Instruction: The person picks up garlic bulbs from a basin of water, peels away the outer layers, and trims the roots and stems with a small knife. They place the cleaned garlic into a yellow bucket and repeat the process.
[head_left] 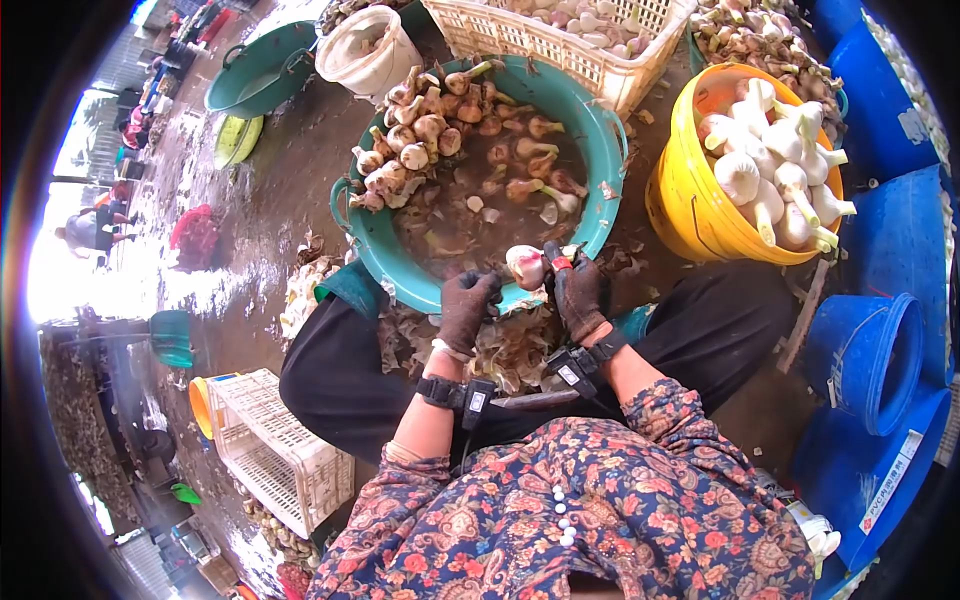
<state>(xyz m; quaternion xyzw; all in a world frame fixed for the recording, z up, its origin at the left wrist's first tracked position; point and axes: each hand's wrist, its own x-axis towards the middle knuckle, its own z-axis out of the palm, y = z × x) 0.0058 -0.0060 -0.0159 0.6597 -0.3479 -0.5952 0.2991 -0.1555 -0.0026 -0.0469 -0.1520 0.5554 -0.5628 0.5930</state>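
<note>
A garlic bulb (pixel 525 267), white with pink streaks, is held over the near rim of the green tub (pixel 385 285). My right hand (pixel 580 290), in a dark glove with a red band at a finger, grips the bulb by its stem side. My left hand (pixel 468 305), also gloved, is closed just left of the bulb; what its fingers pinch is hidden. Unpeeled garlic bulbs (pixel 430 128) are heaped at the tub's far left side, and others float in its murky water (pixel 470 235). Papery peelings (pixel 510 345) lie below my hands, between my legs.
A yellow bucket (pixel 690 180) of clean white garlic stands at the right. Behind the tub are a white crate (pixel 590 78) of garlic and a white bucket (pixel 368 55). Blue buckets (pixel 865 360) line the far right. An upturned crate (pixel 285 450) sits at the left.
</note>
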